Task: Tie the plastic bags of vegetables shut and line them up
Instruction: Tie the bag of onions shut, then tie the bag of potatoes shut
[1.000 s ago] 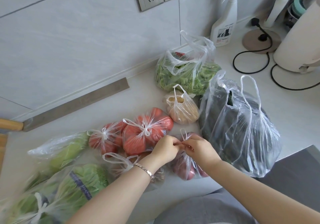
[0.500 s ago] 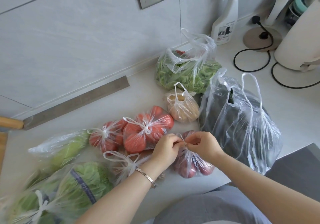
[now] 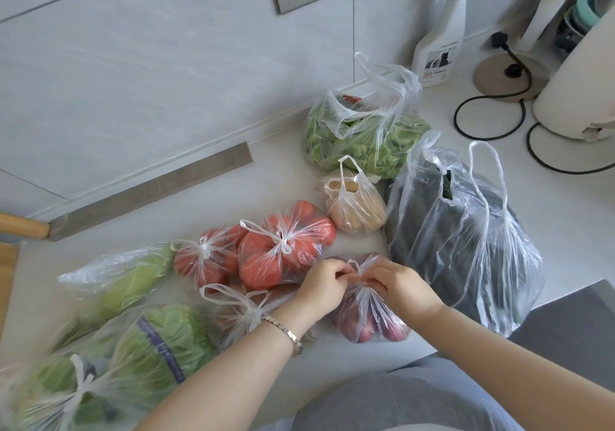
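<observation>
A small clear bag of reddish-purple round vegetables (image 3: 367, 321) lies near the counter's front edge. My left hand (image 3: 321, 286) and my right hand (image 3: 401, 286) both pinch its twisted handles at the bag's top, fingers nearly touching. To the left lie two knotted tomato bags (image 3: 283, 251) (image 3: 203, 259), a knotted bag (image 3: 246, 311) partly under my left wrist, and bags of green vegetables (image 3: 119, 277) (image 3: 156, 344). Behind stand an untied bag of leafy greens (image 3: 359, 134), a small bag of pale produce (image 3: 354, 204) and a large bag of dark vegetables (image 3: 466, 231) with loose handles.
A white spray bottle (image 3: 439, 41) stands at the wall. Black cables (image 3: 489, 104) and a cream appliance (image 3: 579, 81) occupy the back right. A metal strip (image 3: 149, 191) runs along the wall's base. The counter edge drops off at the front right.
The small bag's neck has been gathered tighter between both hands. My hands stay together at its top, drawn slightly closer to each other.
</observation>
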### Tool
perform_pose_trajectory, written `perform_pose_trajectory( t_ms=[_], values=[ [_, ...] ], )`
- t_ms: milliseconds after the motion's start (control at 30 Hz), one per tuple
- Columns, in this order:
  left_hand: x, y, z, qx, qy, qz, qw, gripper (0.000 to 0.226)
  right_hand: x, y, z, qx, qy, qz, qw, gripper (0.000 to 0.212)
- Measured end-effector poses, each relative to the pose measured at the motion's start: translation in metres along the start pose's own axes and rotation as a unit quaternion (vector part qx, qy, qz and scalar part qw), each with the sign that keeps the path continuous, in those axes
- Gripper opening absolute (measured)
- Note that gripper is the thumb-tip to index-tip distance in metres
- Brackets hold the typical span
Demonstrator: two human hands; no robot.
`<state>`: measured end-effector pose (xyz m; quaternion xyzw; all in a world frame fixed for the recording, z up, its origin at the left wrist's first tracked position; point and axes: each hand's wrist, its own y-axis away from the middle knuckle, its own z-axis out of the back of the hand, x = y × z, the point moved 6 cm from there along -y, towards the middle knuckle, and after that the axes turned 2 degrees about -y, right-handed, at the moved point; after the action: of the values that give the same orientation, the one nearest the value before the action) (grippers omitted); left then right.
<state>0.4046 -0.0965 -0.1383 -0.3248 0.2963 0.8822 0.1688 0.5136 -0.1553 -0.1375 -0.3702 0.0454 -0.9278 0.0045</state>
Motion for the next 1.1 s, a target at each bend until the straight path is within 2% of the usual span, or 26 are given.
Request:
perform_pose_trajectory(
  t_ms=[67,167,300,433,600,700,800,867,900,967,1033,1100],
  values=[
    [-0.002,0.001,0.002,-0.007,-0.028,-0.002,1.000,0.017,0.005,0.000,0.002,-0.008,0.062,0.047,0.997,0.027],
    [-0.006,0.003,0.005,-0.041,-0.096,-0.021,0.994,0.017,0.015,0.002,0.003,-0.007,0.147,0.106,0.983,0.021],
    [-0.005,0.006,0.003,-0.061,-0.206,-0.062,0.975,0.023,0.013,0.015,0.002,0.015,0.170,0.115,0.979,0.025],
    [0.002,0.004,0.007,-0.057,-0.237,-0.065,0.968,0.022,-0.002,0.025,-0.002,0.040,0.140,0.065,0.987,0.024],
    [-0.002,-0.001,0.007,-0.061,-0.232,-0.052,0.969,0.021,-0.009,0.022,0.002,0.058,0.126,0.044,0.989,0.009],
    [-0.001,-0.003,0.009,-0.009,-0.208,-0.051,0.977,0.018,-0.009,0.022,0.005,0.097,0.138,0.027,0.985,0.009],
    [-0.005,-0.007,0.019,0.045,-0.186,-0.058,0.980,0.016,0.000,0.011,0.002,0.212,0.111,-0.011,0.971,0.015],
    [-0.017,-0.013,0.034,0.018,-0.171,-0.076,0.982,0.017,0.004,-0.004,0.012,0.249,0.051,-0.066,0.965,0.028],
    [-0.024,-0.016,0.043,-0.011,-0.148,-0.080,0.986,0.018,0.006,-0.016,0.021,0.226,0.014,-0.085,0.970,0.031],
    [-0.036,-0.027,0.064,-0.077,-0.084,-0.071,0.991,0.020,0.011,-0.048,0.053,0.088,-0.053,-0.101,0.990,0.031],
    [-0.045,-0.042,0.084,-0.127,-0.028,-0.039,0.991,0.023,0.010,-0.082,0.083,-0.042,-0.073,-0.127,0.988,0.034],
    [-0.051,-0.058,0.094,-0.158,0.006,-0.015,0.987,0.032,0.006,-0.112,0.098,-0.072,-0.070,-0.156,0.983,0.051]
  ],
)
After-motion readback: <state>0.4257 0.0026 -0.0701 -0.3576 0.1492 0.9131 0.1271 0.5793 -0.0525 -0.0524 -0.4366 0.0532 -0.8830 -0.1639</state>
